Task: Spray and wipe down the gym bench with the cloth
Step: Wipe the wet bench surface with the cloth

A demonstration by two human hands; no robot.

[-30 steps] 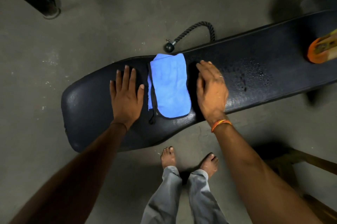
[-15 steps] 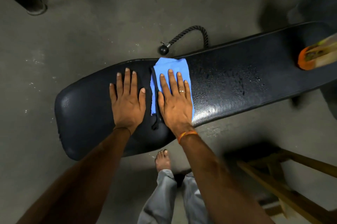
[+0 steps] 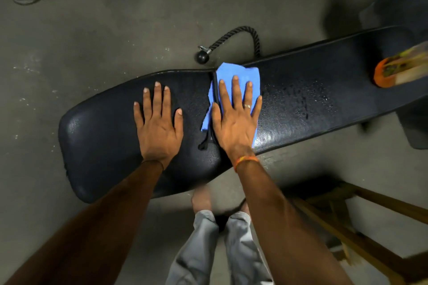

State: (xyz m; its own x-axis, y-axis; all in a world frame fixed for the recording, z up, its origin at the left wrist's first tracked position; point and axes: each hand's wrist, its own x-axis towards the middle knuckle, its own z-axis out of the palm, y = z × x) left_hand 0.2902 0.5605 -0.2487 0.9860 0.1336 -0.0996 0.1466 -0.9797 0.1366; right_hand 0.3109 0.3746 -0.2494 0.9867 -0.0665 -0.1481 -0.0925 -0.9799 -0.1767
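Bare wet bench [image 3: 324, 90] runs right of the cloth [image 3: 240, 73] toward a blurred, perhaps bottle-like object [image 3: 393, 71]. Right hand [image 3: 234, 120] presses the cloth flat-fingered; left hand [image 3: 157, 127] splayed on the pad.

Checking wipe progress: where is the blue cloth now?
Head view: the blue cloth lies on the bench, under the flat right hand, beside the left hand.

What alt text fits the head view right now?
A person's right hand presses a blue cloth flat on a black gym bench, the left hand flat on the bare pad beside it. Right of the cloth, droplets cover the bench.
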